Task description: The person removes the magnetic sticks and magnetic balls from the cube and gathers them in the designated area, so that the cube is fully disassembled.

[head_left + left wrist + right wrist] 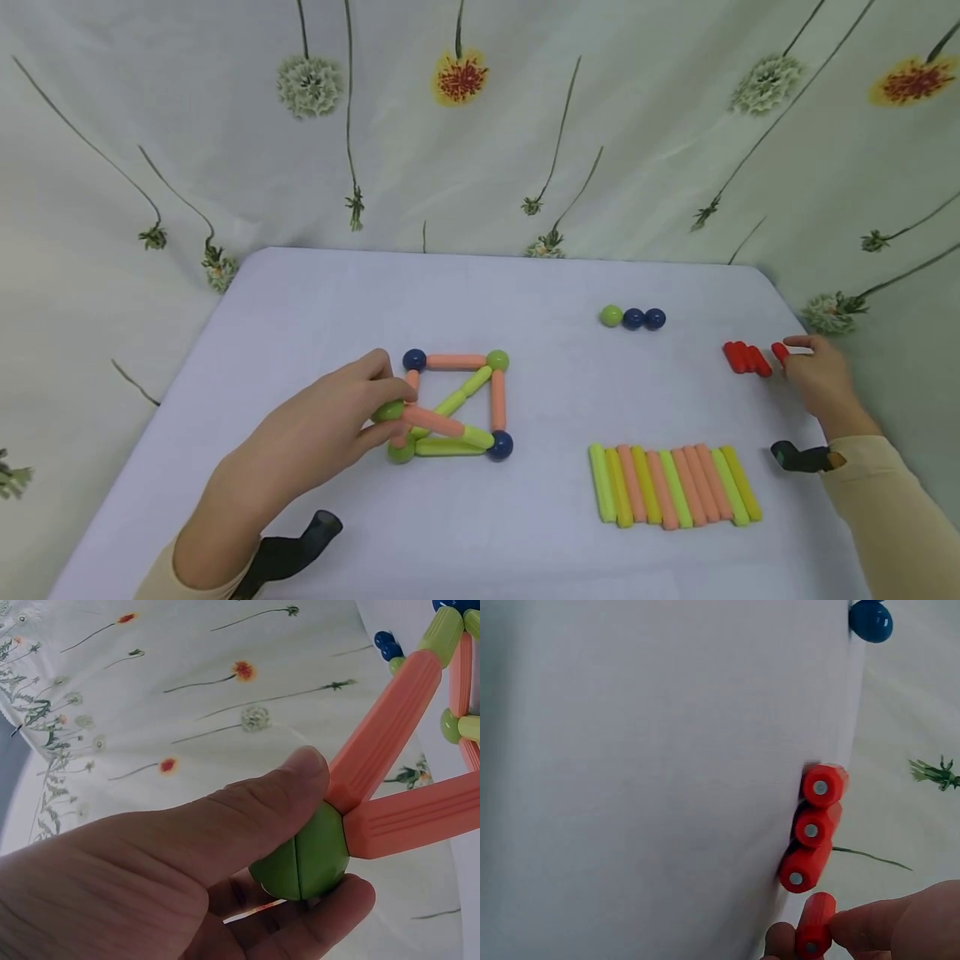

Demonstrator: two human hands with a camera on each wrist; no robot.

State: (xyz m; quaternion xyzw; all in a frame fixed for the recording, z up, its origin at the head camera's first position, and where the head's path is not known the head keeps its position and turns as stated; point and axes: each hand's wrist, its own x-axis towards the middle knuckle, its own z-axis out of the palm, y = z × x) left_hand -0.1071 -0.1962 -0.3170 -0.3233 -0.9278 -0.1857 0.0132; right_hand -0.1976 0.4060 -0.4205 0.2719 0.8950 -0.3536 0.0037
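Note:
My left hand (315, 425) pinches a green ball (319, 851) between thumb and fingers, raised above a frame of magnetic sticks and balls. Two pink sticks (394, 727) run from that ball; one joins a short yellow-green stick (477, 436) leading to a navy ball (501, 446) at a corner. Pink and yellow-green sticks form the square base, crossed by a yellow-green diagonal (452, 404). At the table's right side my right hand (821, 383) pinches a short red magnetic stick (817, 919) between thumb and finger. Beside it lie three more red sticks (741, 357).
A row of pink, yellow and yellow-green sticks (671, 487) lies at the front right. Farther back, a loose green ball (611, 316) touches two navy balls (643, 318). Flower-patterned cloth (480, 150) hangs behind the white table (337, 292).

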